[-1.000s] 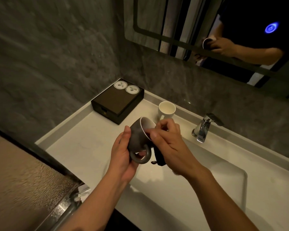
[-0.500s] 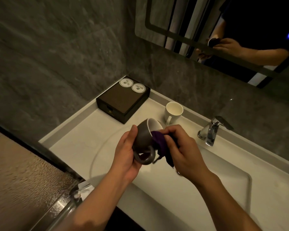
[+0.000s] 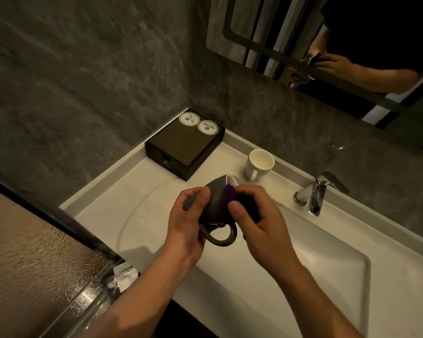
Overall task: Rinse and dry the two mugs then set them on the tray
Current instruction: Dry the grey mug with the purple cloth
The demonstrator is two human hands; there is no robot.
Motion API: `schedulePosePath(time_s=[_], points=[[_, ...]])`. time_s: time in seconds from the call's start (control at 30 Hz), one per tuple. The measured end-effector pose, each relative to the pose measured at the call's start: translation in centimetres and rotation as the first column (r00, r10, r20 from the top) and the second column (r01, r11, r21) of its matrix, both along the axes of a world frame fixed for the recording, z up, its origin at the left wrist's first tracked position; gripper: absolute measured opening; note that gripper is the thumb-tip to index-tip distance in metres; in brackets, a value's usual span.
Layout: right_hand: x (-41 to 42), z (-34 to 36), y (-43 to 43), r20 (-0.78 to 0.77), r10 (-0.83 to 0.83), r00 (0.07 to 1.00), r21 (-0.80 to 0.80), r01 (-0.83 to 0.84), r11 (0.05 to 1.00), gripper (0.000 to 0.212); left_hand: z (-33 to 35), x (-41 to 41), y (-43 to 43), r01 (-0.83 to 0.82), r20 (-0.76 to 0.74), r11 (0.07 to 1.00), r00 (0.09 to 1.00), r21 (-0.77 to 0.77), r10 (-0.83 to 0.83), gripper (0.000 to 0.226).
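Note:
My left hand (image 3: 188, 223) holds a dark grey mug (image 3: 216, 203) tipped on its side over the counter, handle hanging down, white inside facing right. A purple cloth (image 3: 230, 195) lies over the mug's rim and wall, pressed there by my right hand (image 3: 257, 220). A second mug, white (image 3: 258, 164), stands upright on the counter behind, near the back wall. The brown tray-like box (image 3: 181, 147) sits at the counter's far left corner, apart from both mugs.
A chrome faucet (image 3: 315, 193) stands at the back right above the white sink basin (image 3: 327, 269). Two round white discs (image 3: 197, 123) lie on the box. A glass door edge (image 3: 47, 276) runs along the left. The mirror (image 3: 327, 45) hangs above.
The mug has turned in my left hand and the purple cloth has come out over its rim and outer wall. My right hand has shifted with the cloth against the mug's side.

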State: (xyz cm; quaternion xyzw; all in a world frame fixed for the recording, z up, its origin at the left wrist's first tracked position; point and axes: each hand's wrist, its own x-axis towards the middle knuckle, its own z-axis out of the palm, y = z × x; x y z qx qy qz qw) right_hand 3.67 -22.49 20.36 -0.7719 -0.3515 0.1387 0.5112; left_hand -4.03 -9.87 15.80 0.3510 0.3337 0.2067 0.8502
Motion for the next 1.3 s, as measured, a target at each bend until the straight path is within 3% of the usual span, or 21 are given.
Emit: schedulePosePath(time_s=[0.2,0.43,0.5,0.57,0.63,0.73,0.9,0.97,1.0,1.07,1.13,1.2,1.27,1.3], points=[[-1.8,-1.0,1.3,0.085,-0.035,0.996,-0.081,0.042,0.996,0.033,-0.2,-0.4,0.1,-0.027,0.001,0.981,1.000,0.194,0.028,0.075],[-2.0,0.7,2.0,-0.263,-0.171,0.950,-0.072,0.157,0.985,0.041,-0.6,-1.3,0.0,-0.009,0.001,0.834,1.000,0.552,0.010,0.064],[-2.3,0.5,2.1,-0.193,-0.170,0.966,-0.063,0.161,0.985,0.042,-0.2,-1.3,0.1,0.038,-0.009,0.893,0.999,0.449,-0.038,0.064],[-2.8,-0.6,2.1,-0.047,-0.113,0.992,-0.078,0.109,0.991,0.042,0.8,-0.9,0.6,0.121,-0.058,0.991,0.991,0.063,-0.117,0.069],[-2.9,-1.9,1.6,0.101,-0.050,0.994,-0.135,0.063,0.989,0.036,1.5,-0.8,1.4,0.196,-0.121,0.955,0.966,-0.223,-0.227,0.068],[-2.5,-3.3,1.0,0.269,-0.067,0.961,-0.150,0.111,0.982,0.029,1.7,-0.6,1.4,0.133,-0.151,0.961,0.973,-0.242,-0.173,0.049],[-4.2,-3.9,1.7,0.206,-0.255,0.945,-0.012,0.263,0.965,0.034,1.7,0.3,-0.3,-0.062,-0.210,0.996,0.977,-0.070,0.046,0.029],[-4.5,-3.1,2.0,0.045,-0.298,0.954,0.041,0.296,0.954,0.036,1.9,0.5,-1.0,-0.099,-0.226,0.987,0.966,0.128,0.126,0.027],[-4.5,-2.4,2.1,-0.076,-0.305,0.949,0.076,0.310,0.948,0.040,1.9,0.3,-1.3,-0.127,-0.193,0.955,0.964,0.270,0.183,0.031],[-4.1,-0.8,2.2,-0.254,-0.298,0.920,0.109,0.333,0.936,0.037,1.3,-0.1,-1.7,-0.185,-0.046,0.794,0.965,0.579,0.258,0.043],[-3.9,-0.1,2.3,-0.301,-0.297,0.906,0.104,0.341,0.934,0.034,0.0,-0.2,-1.7,-0.202,0.053,0.683,0.971,0.702,0.232,0.051],[-3.8,-0.7,2.5,-0.197,-0.291,0.936,0.141,0.321,0.937,0.037,0.0,-0.1,-1.0,-0.121,0.049,0.790,0.992,0.602,0.115,0.056],[-3.2,-2.1,2.2,0.050,-0.295,0.954,0.167,0.283,0.944,0.039,1.4,0.1,0.2,0.114,-0.006,0.973,0.993,0.201,-0.115,0.064],[-2.6,-2.9,1.9,0.195,-0.286,0.938,0.154,0.258,0.954,0.038,1.9,0.1,0.8,0.247,-0.035,0.968,0.968,-0.043,-0.248,0.073]])
